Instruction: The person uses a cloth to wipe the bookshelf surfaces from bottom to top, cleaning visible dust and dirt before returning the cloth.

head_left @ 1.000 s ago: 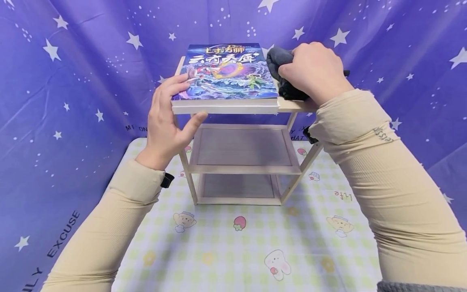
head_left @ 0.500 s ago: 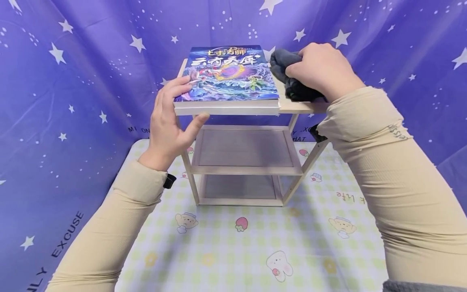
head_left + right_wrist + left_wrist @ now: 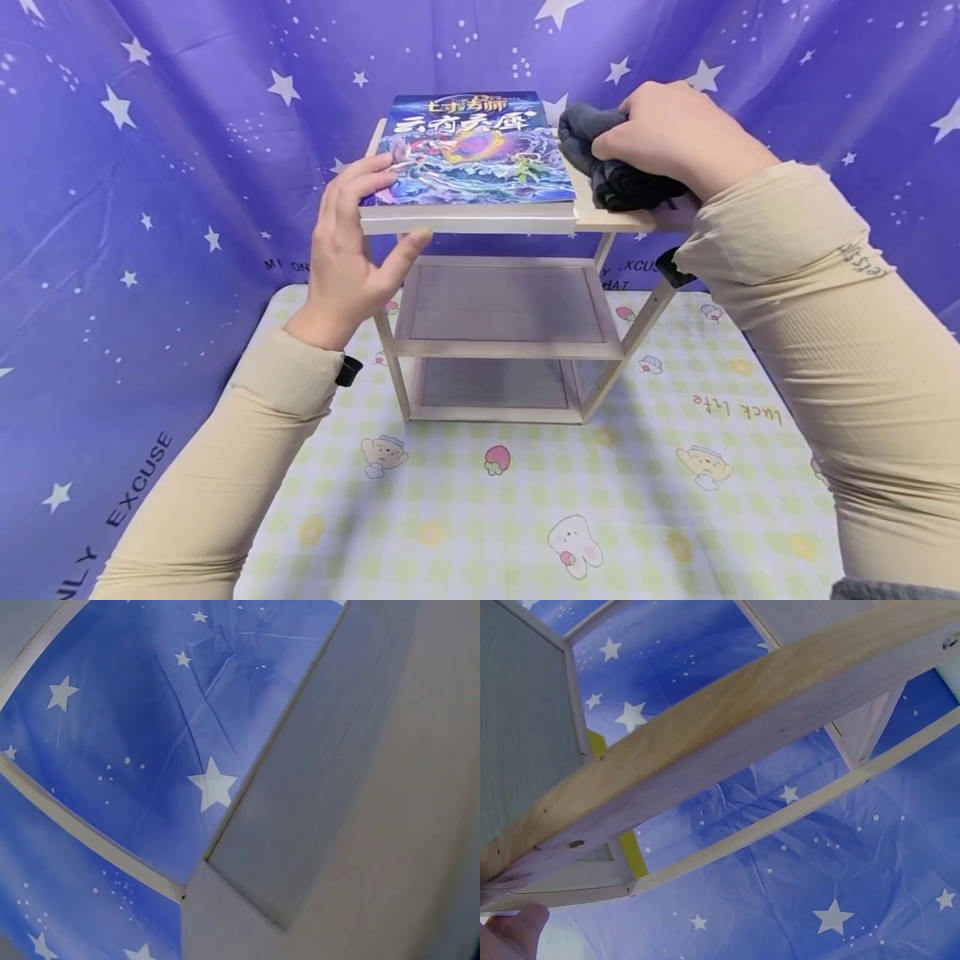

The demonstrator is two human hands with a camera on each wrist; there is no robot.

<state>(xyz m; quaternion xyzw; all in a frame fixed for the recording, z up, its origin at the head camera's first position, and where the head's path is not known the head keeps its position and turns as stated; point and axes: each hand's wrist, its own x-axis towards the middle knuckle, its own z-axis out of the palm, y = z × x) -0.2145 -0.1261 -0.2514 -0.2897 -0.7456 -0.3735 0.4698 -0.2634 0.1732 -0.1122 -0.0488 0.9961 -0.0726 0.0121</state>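
Note:
In the head view, a thick book (image 3: pixel 480 162) with a blue illustrated cover lies flat on the top of a pale wooden shelf rack (image 3: pixel 506 350). My left hand (image 3: pixel 348 242) rests at the book's left side, fingertips on the cover and thumb stretched out by its front edge. Beside the book on the right, my right hand (image 3: pixel 686 137) grips a dark grey and black bundle of cloth (image 3: pixel 626 183) over the rack's top board, palm down. The hand covers part of the bundle. In the left wrist view only a fingertip (image 3: pixel 525 926) shows, low at the rack's frame.
Two lower shelves sit under the top, the middle shelf (image 3: pixel 510 304) above the bottom shelf (image 3: pixel 491 383). The rack stands on a table with a green checked cloth (image 3: pixel 450 508). A purple curtain (image 3: pixel 187 167) with white stars hangs close behind and along both sides.
My right hand has shifted right with the dark cloth bundle, away from the book, baring more of the top board. The left hand keeps its place on the book.

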